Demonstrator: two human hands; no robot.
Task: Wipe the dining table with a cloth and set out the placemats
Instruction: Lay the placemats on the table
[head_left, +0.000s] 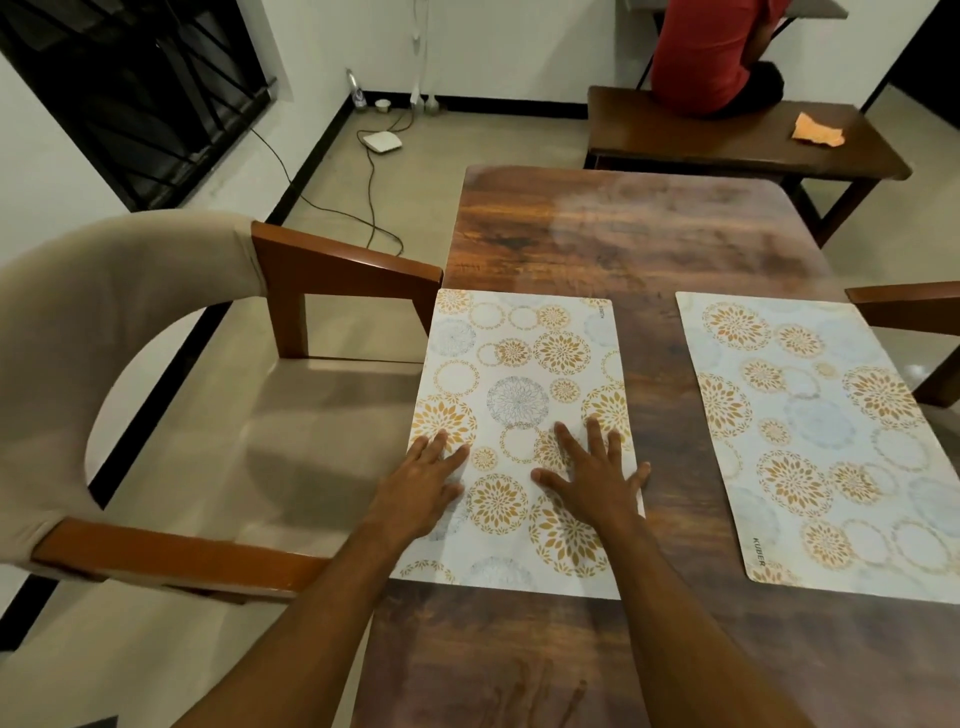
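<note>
Wood table (623, 234): dark, glossy grain; bare at the far end and along the near edge; two mats lie on it
Left placemat (519, 353): white with gold and grey floral rings; flat at the table's left side, in front of the armchair (156, 374); its left edge runs about flush with the table's edge
Right placemat (810, 431): same pattern; flat, well apart from the first; nobody touches it
Left hand (426, 478): fingers straight, palm down on the near mat's left margin; holds nothing
Right hand (597, 478): fingers spread flat on the same mat's right side, little finger reaching its edge; holds nothing
Orange cloth (815, 130): crumpled on the second table (727, 150) beyond
Handling: probably a thin, light, flexible sheet that slides readily on the gloss; best nudged under flat palms, or lifted by pinching a corner or a long edge
</note>
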